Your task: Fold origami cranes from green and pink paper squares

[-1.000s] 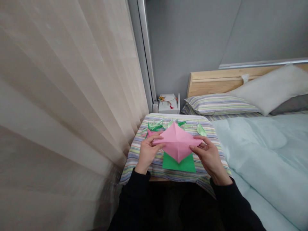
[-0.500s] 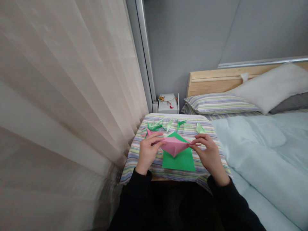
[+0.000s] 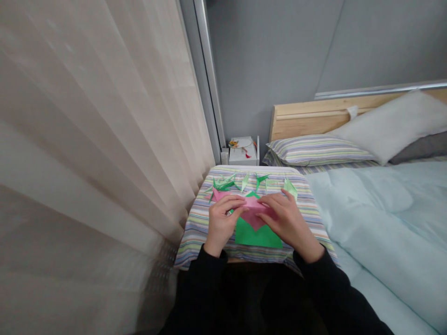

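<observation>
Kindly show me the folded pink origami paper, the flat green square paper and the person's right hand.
Folded pink origami paper (image 3: 254, 218), head view, on its lower point.
Flat green square paper (image 3: 258, 236), head view, on its uncovered lower part.
Person's right hand (image 3: 287, 219), head view, on its back.

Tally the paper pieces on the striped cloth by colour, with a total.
Pink paper sheet: 1
Flat green paper sheet: 1
Dark green folded paper pieces: at least 2 (left cluster may hide more)
Pale green folded paper pieces: 2
Total: at least 6
</observation>
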`<state>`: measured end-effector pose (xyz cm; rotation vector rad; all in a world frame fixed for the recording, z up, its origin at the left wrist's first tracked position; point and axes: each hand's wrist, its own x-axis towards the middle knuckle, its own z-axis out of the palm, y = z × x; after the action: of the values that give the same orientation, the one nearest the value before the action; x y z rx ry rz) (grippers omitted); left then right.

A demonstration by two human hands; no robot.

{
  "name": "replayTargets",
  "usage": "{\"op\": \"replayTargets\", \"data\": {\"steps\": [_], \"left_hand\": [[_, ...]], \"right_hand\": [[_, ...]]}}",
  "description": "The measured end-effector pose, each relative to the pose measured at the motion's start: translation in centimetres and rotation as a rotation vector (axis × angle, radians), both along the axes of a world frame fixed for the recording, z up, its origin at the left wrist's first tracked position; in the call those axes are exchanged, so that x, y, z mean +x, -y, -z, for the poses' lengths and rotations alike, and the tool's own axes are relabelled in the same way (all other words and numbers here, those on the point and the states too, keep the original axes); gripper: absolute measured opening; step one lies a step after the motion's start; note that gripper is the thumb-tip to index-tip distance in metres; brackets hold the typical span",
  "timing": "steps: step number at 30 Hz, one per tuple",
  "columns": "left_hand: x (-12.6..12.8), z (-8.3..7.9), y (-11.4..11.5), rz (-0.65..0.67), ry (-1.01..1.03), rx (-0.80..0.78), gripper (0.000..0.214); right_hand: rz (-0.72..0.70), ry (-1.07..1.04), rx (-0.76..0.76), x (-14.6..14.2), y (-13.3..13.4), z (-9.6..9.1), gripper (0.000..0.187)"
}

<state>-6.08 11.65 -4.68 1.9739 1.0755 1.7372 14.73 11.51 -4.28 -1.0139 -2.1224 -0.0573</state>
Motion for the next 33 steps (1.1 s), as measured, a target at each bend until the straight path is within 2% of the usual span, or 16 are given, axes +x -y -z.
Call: {"op": "replayTargets", "data": {"steps": [2, 5, 11, 16, 21, 27, 30, 33], "left_hand": [[-0.1, 0.2, -0.1, -0.007, 0.014, -0.042, 0.008], [-0.4, 0.1, -0.1, -0.030, -0.018, -0.094, 0.015], [-0.1, -1.3, 0.5, -0.212, -0.344, 0.007, 0.016], [0.4, -1.9, 0.7, -0.109, -0.528, 0.047, 0.012], [0.1, -2.5, 0.5, -0.066, -0.472, -0.011, 0.017], [0.5, -3.5, 1.0, -0.047, -0.660, -0.030, 0.016], [0.9, -3.6, 1.1, 0.018, -0.671, -0.024, 0.019], [1.1, -3.7, 1.1, 0.018, -0.651, -0.035, 0.025]], "right_hand": [[0.011, 0.010, 0.029, 0.2, -0.3, 0.2, 0.007], [0.035, 0.051, 0.071, 0.7, -0.8, 0.4, 0.013], [0.041, 0.121, 0.105, 0.7, -0.7, -0.2, 0.022], [-0.003, 0.151, 0.091, 0.4, 0.1, -1.4, 0.024], [-0.022, 0.169, 0.064, 0.7, 0.7, -2.3, 0.019], [-0.046, 0.237, 0.018, 0.7, 0.6, -2.5, 0.023], [-0.048, 0.248, 0.014, 0.4, 0.6, -2.6, 0.022], [-0.057, 0.240, 0.006, 0.3, 0.7, -2.8, 0.022]]}}
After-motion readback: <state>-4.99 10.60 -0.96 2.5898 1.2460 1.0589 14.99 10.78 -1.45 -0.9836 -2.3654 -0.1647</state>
